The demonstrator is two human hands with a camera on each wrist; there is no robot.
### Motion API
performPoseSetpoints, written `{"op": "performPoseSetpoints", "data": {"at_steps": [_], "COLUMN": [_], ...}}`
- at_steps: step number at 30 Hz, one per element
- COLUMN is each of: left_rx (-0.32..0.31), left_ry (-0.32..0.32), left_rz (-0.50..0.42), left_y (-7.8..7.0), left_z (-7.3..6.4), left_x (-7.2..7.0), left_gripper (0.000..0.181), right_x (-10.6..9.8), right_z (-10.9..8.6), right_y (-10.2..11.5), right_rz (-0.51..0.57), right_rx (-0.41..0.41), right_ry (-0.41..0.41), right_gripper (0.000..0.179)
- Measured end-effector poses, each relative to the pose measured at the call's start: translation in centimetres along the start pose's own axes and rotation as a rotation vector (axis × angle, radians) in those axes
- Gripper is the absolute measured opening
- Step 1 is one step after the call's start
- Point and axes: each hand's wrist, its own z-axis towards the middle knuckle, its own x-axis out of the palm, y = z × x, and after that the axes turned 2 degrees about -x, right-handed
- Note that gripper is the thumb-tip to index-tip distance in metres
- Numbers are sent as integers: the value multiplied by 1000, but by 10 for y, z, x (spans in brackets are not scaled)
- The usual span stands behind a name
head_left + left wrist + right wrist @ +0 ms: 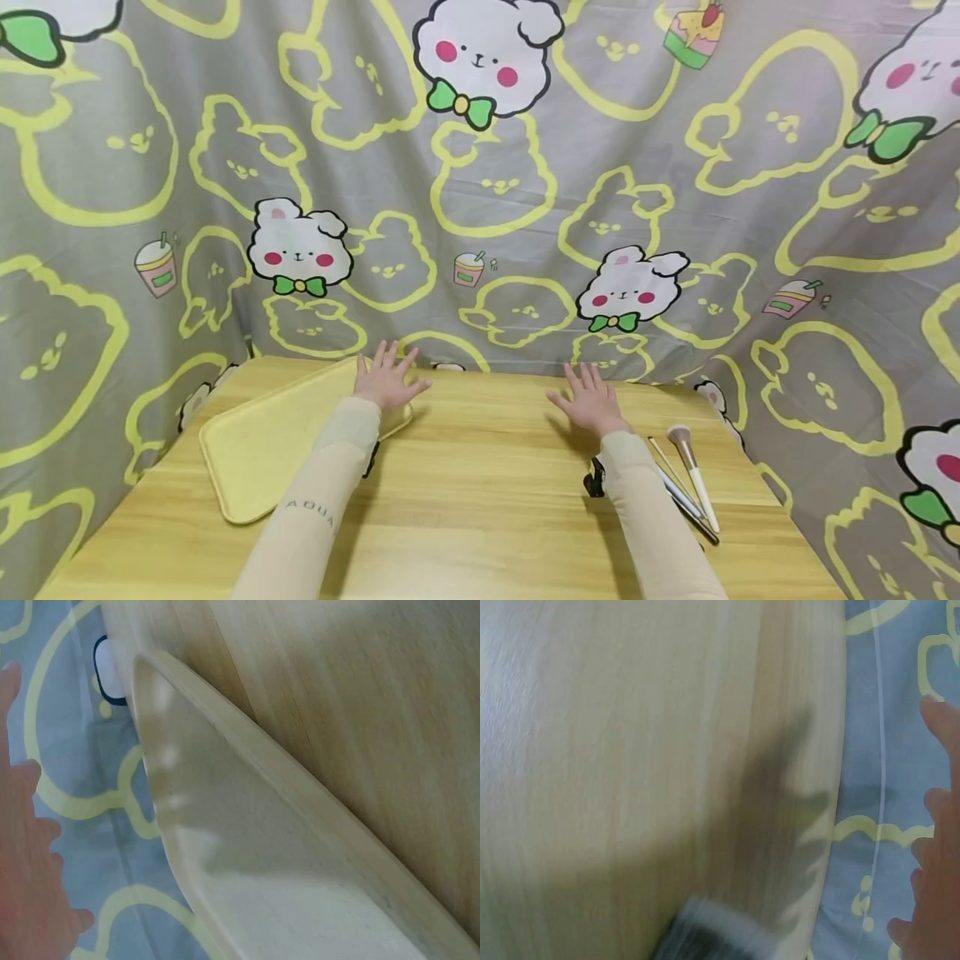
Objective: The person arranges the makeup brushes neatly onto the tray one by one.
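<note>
"Both your left hand (383, 385) and right hand (591, 404) have their fingers spread wide, gripping nothing."

"And the tray (255, 458) nearest you?"

"It lies slanted at ten o'clock, your left hand above its far end. The brush (696, 477) and slim tools (679, 492) sit together at three, perhaps kept aside to leave the middle for your hands."

"Which edges should you mind?"

"At twelve, the cloth (517, 204) hangs just behind the surface (480, 517), near your fingertips, so reach looks tight. Your easier room runs between your forearms, toward six."
</note>
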Motion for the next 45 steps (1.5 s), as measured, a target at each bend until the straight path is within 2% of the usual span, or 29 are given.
{"op": "performPoseSetpoints", "data": {"at_steps": [13,19,23,27,32,36,45], "left_rx": [6,1,15,23,17,-15,-77], "left_ry": [7,9,-9,-42,-64,-81,-129], "left_rz": [-19,-34,-39,-44,-45,-76,-278], "left_y": [-4,4,14,24,36,45,77], "left_z": [-3,-5,-11,-23,-46,-67,-112], "left_x": [-5,-6,-9,-15,-25,-35,-64], "left_gripper": [79,78,78,74,72,75,82], "right_x": [0,2,1,1,7,16,44], "right_z": [0,2,4,7,15,22,30], "right_y": [3,10,19,33,58,80,133], "right_rz": [4,-22,-21,6,35,22,116], "right_rx": [5,-28,-12,-11,-67,-126,-212], "right_ry": [-11,-6,28,51,10,-8,20], "right_gripper": [82,81,79,76,71,67,51]}}
